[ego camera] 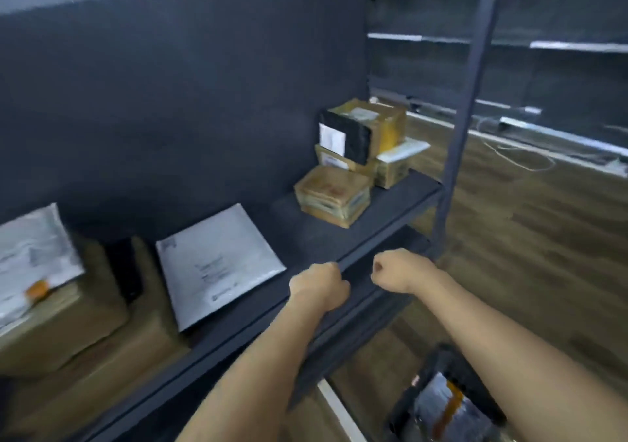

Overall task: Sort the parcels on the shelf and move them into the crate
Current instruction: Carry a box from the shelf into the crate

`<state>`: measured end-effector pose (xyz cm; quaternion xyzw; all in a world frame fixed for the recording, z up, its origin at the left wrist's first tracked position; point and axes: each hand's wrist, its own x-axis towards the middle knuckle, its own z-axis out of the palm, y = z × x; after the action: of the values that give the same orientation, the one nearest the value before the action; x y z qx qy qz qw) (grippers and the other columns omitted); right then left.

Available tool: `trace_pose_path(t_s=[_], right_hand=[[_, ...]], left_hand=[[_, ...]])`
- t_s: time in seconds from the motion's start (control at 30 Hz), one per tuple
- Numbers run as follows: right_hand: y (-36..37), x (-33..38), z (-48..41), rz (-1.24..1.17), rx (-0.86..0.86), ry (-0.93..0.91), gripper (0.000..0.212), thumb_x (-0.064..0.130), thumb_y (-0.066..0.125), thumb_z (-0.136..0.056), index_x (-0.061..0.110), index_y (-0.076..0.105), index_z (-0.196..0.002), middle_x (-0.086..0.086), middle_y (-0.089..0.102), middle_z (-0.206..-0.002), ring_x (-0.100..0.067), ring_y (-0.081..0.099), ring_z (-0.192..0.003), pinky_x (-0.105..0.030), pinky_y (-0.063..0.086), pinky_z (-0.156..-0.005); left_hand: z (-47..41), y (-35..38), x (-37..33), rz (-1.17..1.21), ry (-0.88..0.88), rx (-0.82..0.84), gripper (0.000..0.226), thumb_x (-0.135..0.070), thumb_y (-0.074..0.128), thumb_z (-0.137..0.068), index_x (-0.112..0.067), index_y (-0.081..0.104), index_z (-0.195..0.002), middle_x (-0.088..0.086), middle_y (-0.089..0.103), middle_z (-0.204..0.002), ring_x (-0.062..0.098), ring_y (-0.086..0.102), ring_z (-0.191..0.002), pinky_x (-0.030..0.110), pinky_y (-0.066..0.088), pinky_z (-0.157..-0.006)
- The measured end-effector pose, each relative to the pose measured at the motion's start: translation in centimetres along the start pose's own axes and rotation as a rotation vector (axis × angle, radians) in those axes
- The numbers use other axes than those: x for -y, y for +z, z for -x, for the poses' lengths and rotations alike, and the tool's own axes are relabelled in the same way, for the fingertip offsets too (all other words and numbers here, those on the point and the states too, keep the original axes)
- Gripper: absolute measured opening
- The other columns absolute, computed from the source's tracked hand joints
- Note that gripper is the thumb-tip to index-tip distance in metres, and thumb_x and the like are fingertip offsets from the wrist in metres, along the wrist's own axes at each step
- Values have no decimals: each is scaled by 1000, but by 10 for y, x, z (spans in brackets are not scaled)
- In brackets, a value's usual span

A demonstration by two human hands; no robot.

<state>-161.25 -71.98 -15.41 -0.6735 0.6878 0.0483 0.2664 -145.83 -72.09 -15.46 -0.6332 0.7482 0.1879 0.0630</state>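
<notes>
Both hands sit centre-low in frame, at the front edge of the dark shelf [339,237]. Left hand [321,285]: grip curled shut into a loose fist, knuckles against the shelf lip, nothing seen inside it. Right hand [396,271]: grip also closed in a fist, holding nothing visible, just off the shelf edge w/ a small gap to the left hand; can't tell if it touches the shelf. Parcels are on the shelf: a grey mailer [217,261] lies flat at centre-left, close to the left hand but not touched. Far left, a 2nd mailer [30,258] leans on a brown box [61,326], blurred, cut off by the frame edge; a black item [124,268] stands between that box and the grey mailer. At centre-right, a stack of small boxes [360,149]: a flat one [331,193] in front, more piled behind, a black packet [346,137] w/ white label leaning on them; labels unreadable. Crate [445,401] is on the wood floor [526,237], bottom right, partly hidden by the right forearm; inside, sth shiny and dark w/ an orange strip, too blurred to ID.
</notes>
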Motion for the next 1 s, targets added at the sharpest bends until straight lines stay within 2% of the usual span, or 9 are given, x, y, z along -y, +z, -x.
trace_pose_path(t_s=[0.07,0.2,0.37,0.47,0.57,0.73,0.83,0.9,1.0], right_hand=[[-12,40,-1,29,16,-81,18,28,40,-95,18,53,-99,-3,56,-109,-26,55,-97,-39,46,-81],[-19,98,-4,85,-46,-188,28,31,41,-95,20,55,-116,-1,58,-118,-24,56,-103,-35,44,-77],[-16,116,-36,18,-113,-211,32,34,42,-95,25,50,-125,5,56,-126,-20,53,-112,-33,45,-82],[-20,103,-76,-39,-113,-157,43,41,46,-94,24,45,-133,3,52,-134,-20,52,-118,-38,47,-94],[-30,82,-123,-129,-160,-47,60,49,52,-89,22,37,-142,1,45,-143,-21,49,-126,-39,46,-97],[-43,48,-200,-326,-193,177,75,57,56,-84,18,32,-144,-5,43,-144,-25,45,-128,-35,46,-94],[-41,34,-233,-478,-170,282,75,53,56,-86,13,30,-145,-7,46,-140,-27,48,-125,-27,43,-85],[-34,29,-254,-553,-115,339,78,54,53,-87,12,26,-148,-7,46,-140,-27,50,-123,-29,43,-82],[-31,28,-283,-686,-123,424,74,48,48,-93,12,19,-150,-8,37,-148,-28,48,-125,-29,43,-82]], left_hand=[[7,-31,31,14,-59,-54,30,-28,40,-92,-15,55,-114,9,59,-122,31,56,-110,35,44,-84],[14,-75,84,32,-164,-136,32,-28,40,-92,-17,56,-117,5,60,-120,28,58,-107,32,42,-79],[-17,-87,121,41,-219,-122,32,-25,38,-93,-17,56,-118,3,61,-118,25,58,-105,31,44,-79],[-60,-81,126,61,-190,-73,32,-22,37,-91,-16,56,-116,4,61,-117,24,55,-96,30,42,-74],[-120,-78,125,123,-129,-34,30,-22,39,-89,-14,57,-113,6,60,-116,26,57,-101,31,47,-78],[-226,-84,123,254,-51,53,39,-30,37,-96,-14,49,-130,7,49,-136,28,49,-122,38,45,-96],[-272,-86,123,363,-18,44,37,-25,37,-98,-9,47,-129,11,46,-138,29,47,-123,37,41,-95],[-294,-86,124,424,-50,61,40,-23,39,-97,-11,43,-136,10,45,-141,30,45,-126,33,38,-93],[-326,-86,122,531,-71,92,40,-20,42,-96,-14,43,-135,9,52,-132,28,52,-115,32,41,-89]])
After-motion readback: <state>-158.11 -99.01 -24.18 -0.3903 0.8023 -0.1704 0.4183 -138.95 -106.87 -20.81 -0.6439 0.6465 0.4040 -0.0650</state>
